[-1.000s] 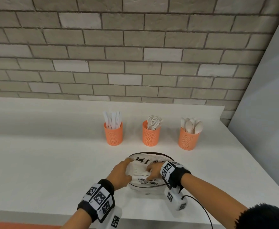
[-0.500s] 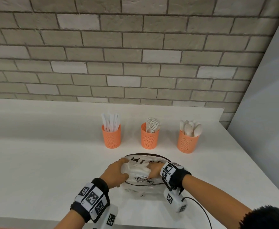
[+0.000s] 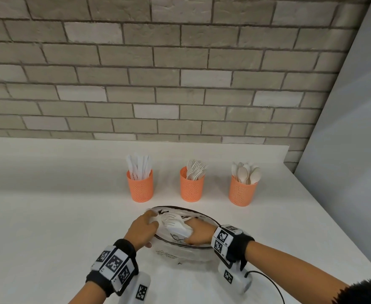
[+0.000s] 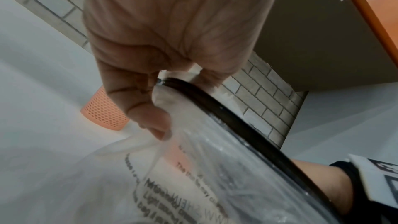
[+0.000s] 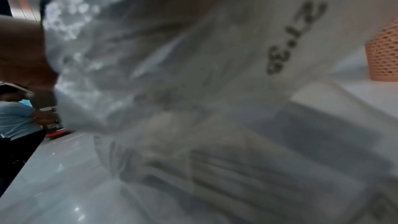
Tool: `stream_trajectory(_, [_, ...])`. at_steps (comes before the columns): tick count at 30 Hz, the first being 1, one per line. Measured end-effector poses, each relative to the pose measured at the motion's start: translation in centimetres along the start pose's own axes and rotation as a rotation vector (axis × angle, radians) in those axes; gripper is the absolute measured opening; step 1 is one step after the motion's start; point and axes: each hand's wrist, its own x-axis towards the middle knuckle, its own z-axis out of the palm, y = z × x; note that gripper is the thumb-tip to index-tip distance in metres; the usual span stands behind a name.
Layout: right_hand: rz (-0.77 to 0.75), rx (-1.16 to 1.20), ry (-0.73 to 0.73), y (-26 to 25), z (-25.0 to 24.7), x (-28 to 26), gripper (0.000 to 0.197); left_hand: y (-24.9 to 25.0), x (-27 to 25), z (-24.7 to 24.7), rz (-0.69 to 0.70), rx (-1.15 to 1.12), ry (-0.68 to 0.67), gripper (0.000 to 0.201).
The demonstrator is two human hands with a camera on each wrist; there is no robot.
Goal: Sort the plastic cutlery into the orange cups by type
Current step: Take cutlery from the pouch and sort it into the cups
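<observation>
We count three orange cups (image 3: 139, 188) in a row: knives, forks, spoons. Our left hand (image 3: 141, 231) pinches the rim of one clear bag (image 3: 178, 252) on the counter (image 3: 48, 227); our right hand (image 3: 198, 232) clasps a bundle of white forks (image 3: 175, 224) inside.

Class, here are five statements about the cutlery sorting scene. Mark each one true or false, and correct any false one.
1. Three orange cups stand in a row near the wall. True.
2. The middle cup holds spoons. False: it holds forks; the spoons are in the right cup.
3. The left hand grips the clear plastic bag by its edge. True.
4. The right hand rests flat on the counter. False: it holds a bundle of white forks at the bag's mouth.
5. The left cup holds knives. True.
</observation>
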Motion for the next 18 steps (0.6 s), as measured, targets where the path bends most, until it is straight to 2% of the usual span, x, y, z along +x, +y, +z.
stream_trajectory(2, [-0.029,0.081,0.037,0.0,0.0,-0.1,0.030,-0.1,0.1,0.0,0.003,-0.002,0.011,0.037])
stream_trajectory(5, [-0.069,0.336,0.069,-0.4,-0.5,-0.5,0.008,-0.1,0.3,0.5,0.022,0.034,0.040,0.038])
stream_trajectory(7, [-0.075,0.452,0.109,-0.8,-1.6,-0.7,0.021,0.1,0.3,0.7,0.039,0.045,0.046,0.038])
stream_trajectory(9, [-0.105,0.570,0.176,-1.3,-2.9,-0.8,0.022,0.2,0.4,0.5,0.041,0.074,0.032,0.033])
stream_trajectory(11, [-0.117,0.726,0.260,-1.6,-4.5,-0.9,0.019,0.2,0.3,0.1,0.072,0.155,0.033,0.019])
stream_trajectory(12, [-0.122,0.801,0.292,-1.7,-5.4,-1.1,0.016,0.4,0.1,-0.2,0.103,0.192,0.057,0.011])
stream_trajectory(14, [-0.145,0.920,0.349,-1.9,-7.0,-1.4,0.012,1.2,-0.6,-0.8,0.226,0.210,0.196,0.009])
stream_trajectory(16, [-0.159,1.008,0.408,-2.3,-8.4,-1.8,0.017,3.0,-1.8,-1.5,0.361,0.074,0.362,0.018])
stream_trajectory(17, [-0.166,1.048,0.442,-2.6,-9.0,-1.9,0.021,4.2,-2.2,-1.7,0.390,-0.061,0.393,0.023])
stream_trajectory(18, [-0.180,1.097,0.475,-2.9,-9.6,-2.0,0.025,5.2,-2.5,-1.8,0.384,-0.225,0.370,0.024])
